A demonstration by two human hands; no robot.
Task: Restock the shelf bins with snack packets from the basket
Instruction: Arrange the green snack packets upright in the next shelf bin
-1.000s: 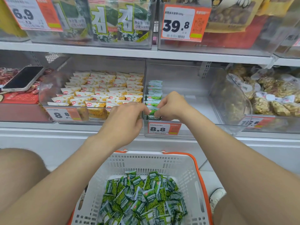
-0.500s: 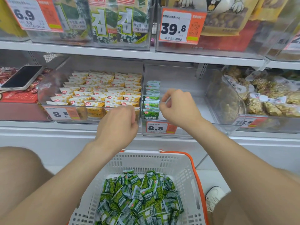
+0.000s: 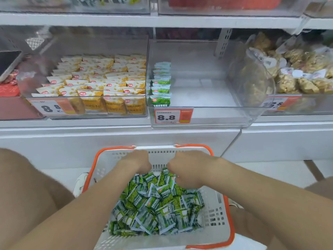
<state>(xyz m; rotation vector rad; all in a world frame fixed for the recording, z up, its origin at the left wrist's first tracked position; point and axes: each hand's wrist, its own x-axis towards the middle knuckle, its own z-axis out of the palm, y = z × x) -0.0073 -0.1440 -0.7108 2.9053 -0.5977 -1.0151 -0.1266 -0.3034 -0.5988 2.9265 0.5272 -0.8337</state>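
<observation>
Both hands are lowered from the clear bin (image 3: 216, 116) at 12 o'clock to the basket (image 3: 203, 147) at 6 o'clock. Left hand (image 3: 137, 162) and right hand (image 3: 191, 170) are curled over the green packets (image 3: 155, 204); whether any is gripped cannot be told. One packet row (image 3: 161, 87) is stood inside that bin, at its left wall.

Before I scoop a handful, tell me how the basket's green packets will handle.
Probably light and floppy: the green packets are small flat pouches heaped at all angles in the basket. Likely slippery, as the film looks glossy. They seem to stand on edge only when leaning together, like the row in the bin.
</observation>
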